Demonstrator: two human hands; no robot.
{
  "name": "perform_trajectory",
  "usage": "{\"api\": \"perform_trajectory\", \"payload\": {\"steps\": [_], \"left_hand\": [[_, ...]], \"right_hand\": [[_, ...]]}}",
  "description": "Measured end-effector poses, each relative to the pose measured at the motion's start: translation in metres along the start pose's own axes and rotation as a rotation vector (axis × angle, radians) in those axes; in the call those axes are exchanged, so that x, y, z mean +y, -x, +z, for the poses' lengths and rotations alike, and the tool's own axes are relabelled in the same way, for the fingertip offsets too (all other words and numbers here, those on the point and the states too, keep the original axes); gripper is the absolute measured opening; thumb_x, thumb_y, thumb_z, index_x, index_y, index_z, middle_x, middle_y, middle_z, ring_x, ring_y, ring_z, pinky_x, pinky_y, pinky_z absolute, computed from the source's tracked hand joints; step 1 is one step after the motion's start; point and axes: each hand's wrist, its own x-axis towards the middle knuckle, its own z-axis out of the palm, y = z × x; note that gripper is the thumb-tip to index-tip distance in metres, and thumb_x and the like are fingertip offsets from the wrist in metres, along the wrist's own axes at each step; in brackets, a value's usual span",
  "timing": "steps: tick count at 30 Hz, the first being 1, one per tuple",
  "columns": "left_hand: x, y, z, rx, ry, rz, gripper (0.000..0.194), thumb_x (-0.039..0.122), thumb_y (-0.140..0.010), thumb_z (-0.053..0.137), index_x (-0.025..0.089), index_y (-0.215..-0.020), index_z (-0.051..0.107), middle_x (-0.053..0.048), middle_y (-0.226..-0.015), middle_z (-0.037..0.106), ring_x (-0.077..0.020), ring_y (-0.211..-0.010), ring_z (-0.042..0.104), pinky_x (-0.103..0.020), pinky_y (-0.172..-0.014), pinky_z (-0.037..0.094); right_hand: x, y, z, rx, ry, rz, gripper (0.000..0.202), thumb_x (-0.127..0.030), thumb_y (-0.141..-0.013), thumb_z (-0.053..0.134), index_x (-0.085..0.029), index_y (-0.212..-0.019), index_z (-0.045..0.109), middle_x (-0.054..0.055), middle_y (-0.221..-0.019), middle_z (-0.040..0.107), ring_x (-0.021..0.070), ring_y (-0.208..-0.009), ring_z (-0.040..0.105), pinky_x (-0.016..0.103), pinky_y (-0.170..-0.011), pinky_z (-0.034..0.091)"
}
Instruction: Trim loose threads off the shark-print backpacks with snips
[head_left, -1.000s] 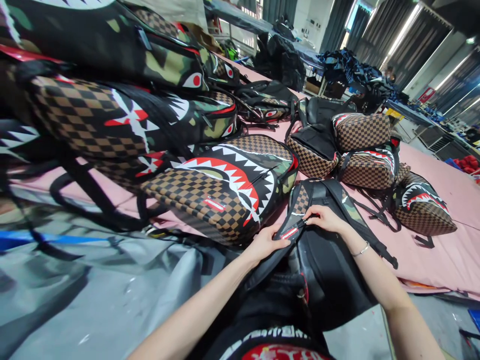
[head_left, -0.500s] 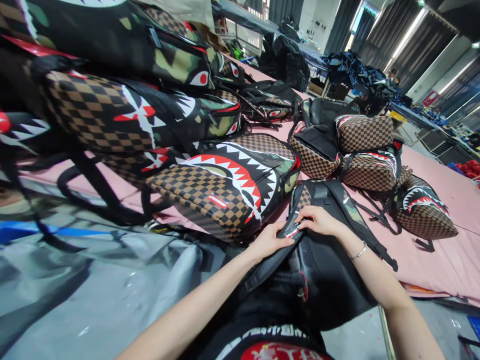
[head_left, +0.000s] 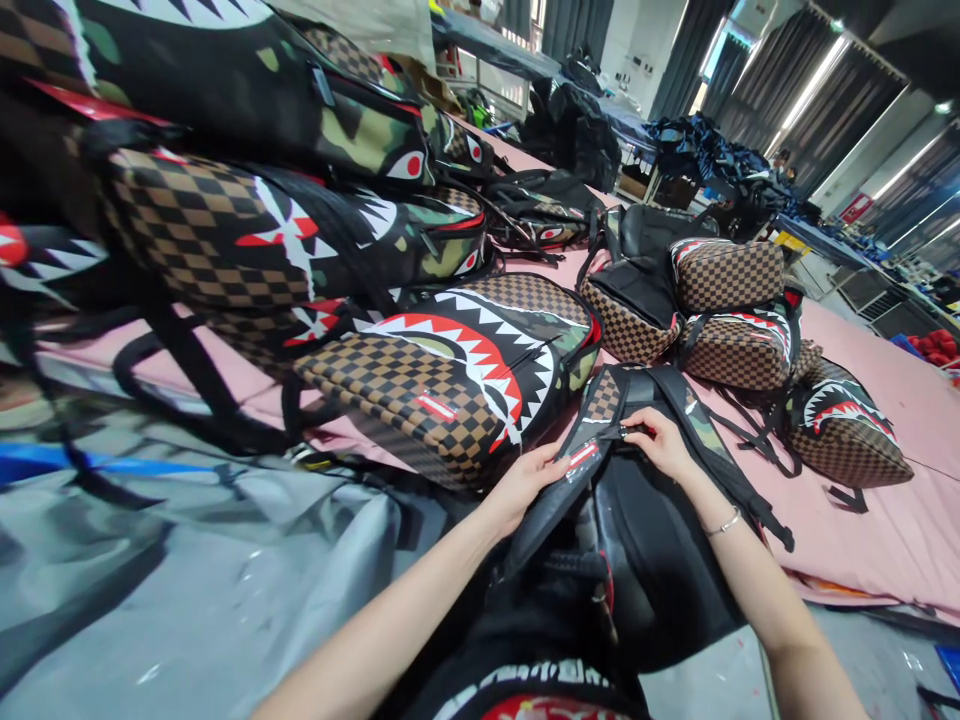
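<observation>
A black backpack (head_left: 667,570) lies against my body at the table edge, its back and straps facing up. My left hand (head_left: 529,480) is closed around the edge of its padded shoulder strap (head_left: 547,515), beside a small red-and-white label (head_left: 583,456). Just above the label, my right hand (head_left: 660,445) pinches at the same strap with thumb and fingertips. A thin dark piece shows at those fingertips, too small to name. Beyond my left hand, a checkered backpack with a shark-mouth print (head_left: 450,375) lies on the pink table cover (head_left: 862,540).
Stacked camouflage and checkered backpacks (head_left: 217,230) rise at the left, with loose straps hanging down. More checkered backpacks (head_left: 731,275) are piled at the right. Grey plastic sheeting (head_left: 247,590) spreads at lower left. Dark blue material (head_left: 697,145) is heaped farther back.
My right hand has moved slightly right along the strap, away from my left hand. My left hand has shifted a little, and the red-and-white label now shows more fully between them.
</observation>
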Motion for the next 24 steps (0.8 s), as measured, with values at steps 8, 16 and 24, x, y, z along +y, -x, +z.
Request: {"api": "perform_trajectory", "payload": {"steps": [8,16,24], "left_hand": [[-0.009,-0.006,-0.003,0.035,0.15,-0.043,0.037,0.03,-0.069,0.07,0.017,-0.103,0.064,-0.004,-0.085,0.071,-0.014,-0.064,0.063,-0.025,-0.062,0.05],[-0.004,-0.003,-0.001,0.0,0.161,-0.041,0.039,0.029,-0.068,0.071,0.015,-0.104,0.065,-0.006,-0.084,0.071,-0.0116,-0.062,0.062,-0.021,-0.058,0.048],[0.0,-0.003,0.005,-0.002,0.109,-0.031,0.044,0.031,-0.065,0.073,0.016,-0.105,0.065,-0.005,-0.085,0.072,-0.014,-0.067,0.063,-0.024,-0.065,0.047]], "right_hand": [[0.003,0.0,-0.006,-0.097,-0.001,-0.177,0.014,-0.031,-0.078,0.064,-0.02,-0.087,0.066,0.005,-0.085,0.062,0.0184,-0.086,0.056,0.036,-0.082,0.044],[-0.003,-0.014,0.002,-0.157,0.032,-0.291,0.02,-0.039,-0.08,0.061,-0.02,-0.082,0.067,0.006,-0.08,0.064,0.0187,-0.083,0.057,0.037,-0.079,0.045],[-0.013,-0.016,0.006,-0.28,0.014,-0.34,0.021,-0.04,-0.08,0.059,-0.021,-0.085,0.067,0.005,-0.081,0.064,0.0184,-0.082,0.056,0.036,-0.08,0.045]]}}
